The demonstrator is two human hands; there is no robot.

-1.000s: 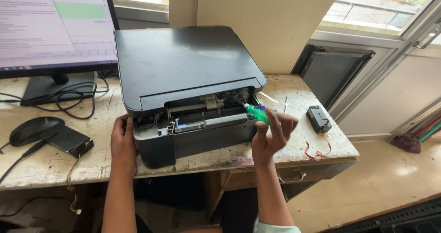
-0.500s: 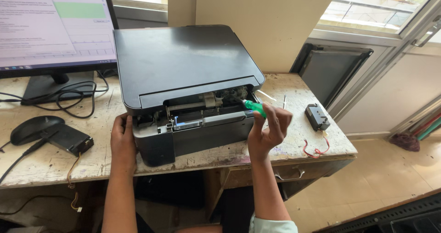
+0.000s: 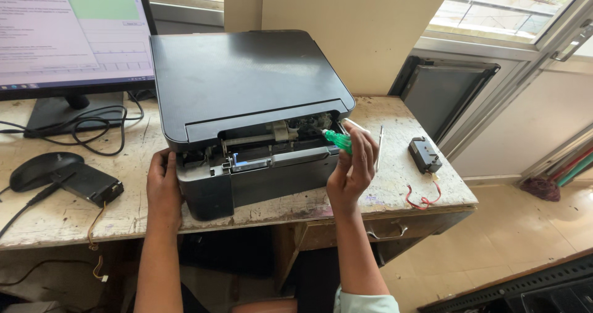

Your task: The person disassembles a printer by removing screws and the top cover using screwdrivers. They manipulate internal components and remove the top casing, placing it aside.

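We see a worn tabletop (image 3: 401, 183), a black printer (image 3: 247, 103) with its front opened at the tabletop's front edge, our left hand (image 3: 164, 186) spread flat against the printer's left front corner, our right hand (image 3: 352, 171) closed around a green screwdriver (image 3: 338, 140), its tip inside the printer's opening.

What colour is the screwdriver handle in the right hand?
Translucent green; the screwdriver handle shows clearly in the head view, the only one.

Only one view, from up on the head. Looks down and forward, close over a black printer (image 3: 247, 103) on a worn desk (image 3: 395, 165). Near enough to show both forearms. Reaches to a window (image 3: 506, 10) and floor on the right.
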